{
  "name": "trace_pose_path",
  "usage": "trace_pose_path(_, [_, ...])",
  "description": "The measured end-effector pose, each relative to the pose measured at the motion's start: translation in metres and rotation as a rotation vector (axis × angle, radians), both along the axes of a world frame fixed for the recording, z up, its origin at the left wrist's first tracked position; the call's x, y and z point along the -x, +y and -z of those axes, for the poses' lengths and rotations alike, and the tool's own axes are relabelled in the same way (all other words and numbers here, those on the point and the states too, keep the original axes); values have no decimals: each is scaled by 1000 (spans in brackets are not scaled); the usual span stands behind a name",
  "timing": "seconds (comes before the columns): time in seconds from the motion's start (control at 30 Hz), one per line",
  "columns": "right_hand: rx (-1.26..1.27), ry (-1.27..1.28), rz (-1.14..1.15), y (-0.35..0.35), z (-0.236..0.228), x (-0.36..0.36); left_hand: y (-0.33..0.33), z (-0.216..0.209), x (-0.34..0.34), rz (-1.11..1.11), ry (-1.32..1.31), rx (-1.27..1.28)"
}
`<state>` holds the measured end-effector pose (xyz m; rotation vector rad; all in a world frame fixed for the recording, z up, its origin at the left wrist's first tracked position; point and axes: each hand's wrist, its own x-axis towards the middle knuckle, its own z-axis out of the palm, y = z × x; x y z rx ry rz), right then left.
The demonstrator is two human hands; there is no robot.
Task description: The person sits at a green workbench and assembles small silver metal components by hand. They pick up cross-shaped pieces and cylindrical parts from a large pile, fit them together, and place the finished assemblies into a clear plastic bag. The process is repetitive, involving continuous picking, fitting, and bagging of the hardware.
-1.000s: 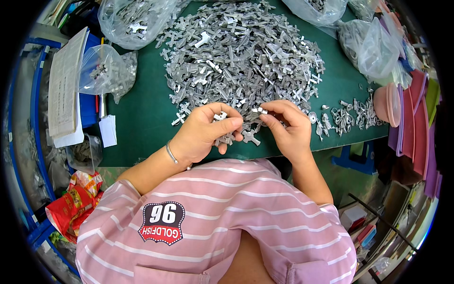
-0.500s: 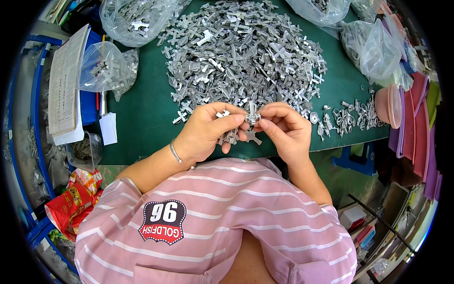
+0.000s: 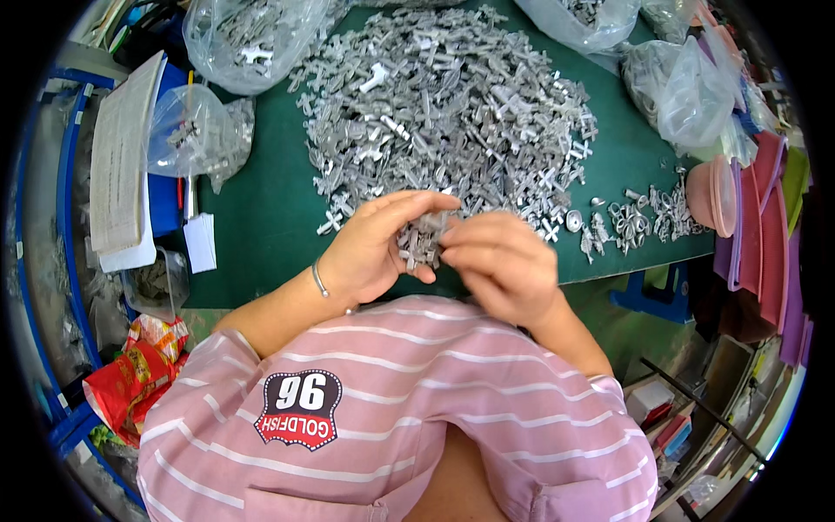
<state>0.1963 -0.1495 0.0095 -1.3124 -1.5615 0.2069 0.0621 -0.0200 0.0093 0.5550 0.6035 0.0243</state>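
My left hand is cupped above the near edge of the table, its fingers curled round a clump of small grey metal cross pendants. Close against that clump, my right hand has its thumb and fingertips drawn together. It is smeared by motion, and whatever its fingertips hold is hidden. Just beyond both hands spreads a large heap of silver-grey metal crosses on the green tabletop.
Smaller groups of metal rings and charms lie at the right, beside a pink tub. Clear plastic bags of parts stand around the heap. Papers and a plastic box are at the left.
The silver cross piece held up between both hands' fingertips is no longer seen there. My right hand has moved down and left over the left palm, and the left hand's thumb has lifted.
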Motion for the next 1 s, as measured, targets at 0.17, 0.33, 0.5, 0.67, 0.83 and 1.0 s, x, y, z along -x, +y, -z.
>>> trace_pose_path(0.17, [185, 976, 63, 6, 2, 14, -6, -9, -12, -252, -173, -402])
trace_pose_path(0.33, [158, 1992, -27, 28, -34, 12, -3, -42, -46, 33, -377, -2028])
trace_pose_path(0.5, [-95, 2219, -80, 50, -36, -45, 4, -34, -45, -365, -404, -1750])
trace_pose_path(0.67, [-179, 1814, 354, 124, -90, -165, 8, -25, -27, -344, -267, -1518])
trace_pose_path(0.83, [-69, 694, 543, 96, -60, -163, 21, -11, -1, -168, -126, -1783])
trace_pose_path(1.0, [465, -25, 26, 23, -24, -42, 24, 4, 21, -29, 63, -1523])
